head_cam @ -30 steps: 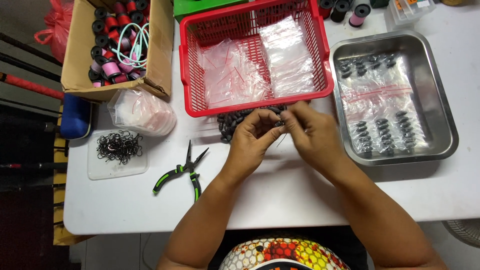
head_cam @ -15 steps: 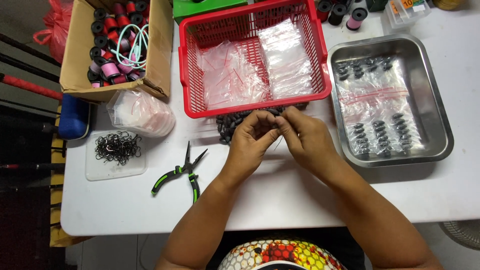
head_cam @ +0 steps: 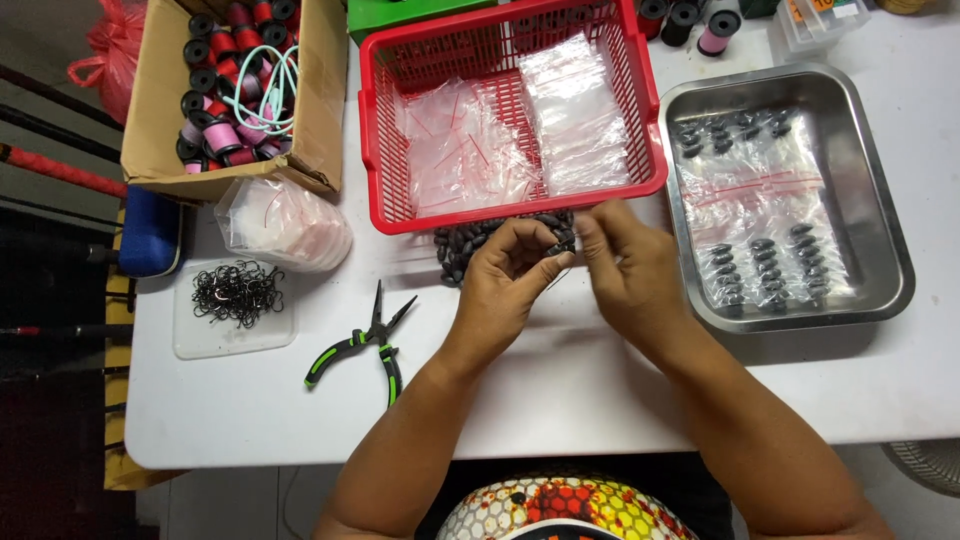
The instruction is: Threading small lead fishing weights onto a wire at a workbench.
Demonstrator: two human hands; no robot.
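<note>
My left hand [head_cam: 508,275] and my right hand [head_cam: 628,265] meet over the white table [head_cam: 560,390], just in front of a red basket [head_cam: 385,190]. Between their fingertips is a small dark oval weight [head_cam: 560,249], pinched by the left thumb and fingers, with a thin line that is hard to make out. The right fingertips are closed right beside it. A pile of the same dark oval weights [head_cam: 465,245] lies under and behind the left hand.
The red basket holds clear zip bags [head_cam: 575,115]. A steel tray [head_cam: 885,250] on the right holds bagged weights. Green-handled pliers [head_cam: 365,345], a lid of black hooks [head_cam: 237,295], a bag of clear packets [head_cam: 285,220] and a cardboard box of spools [head_cam: 230,75] lie to the left.
Both hands stay together at the same spot in front of the basket. The fingers have shifted slightly around the small weight; the view has drifted a little.
</note>
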